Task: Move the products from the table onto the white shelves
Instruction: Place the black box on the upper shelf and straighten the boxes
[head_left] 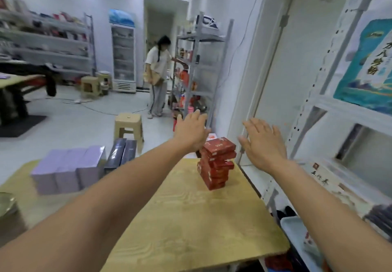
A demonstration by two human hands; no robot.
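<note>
- Red boxes (216, 163): uneven, leaning stack at the far right of the wooden table (191, 218), near the white shelves (318, 106).
- My left hand (192, 131): fingers straight and spread, holding nothing, at the stack's top left corner. The frame is blurred, so it may be touching; can't tell.
- My right hand (263, 144): flat, fingers spread, holding nothing, to the right of the stack and apart from it.
- Purple boxes (67, 170): a block on the table's left, with dark boxes (121, 155) just beside them.
- Beige stool (128, 127) is beyond the table; another person (157, 76) stands at a far rack.
</note>
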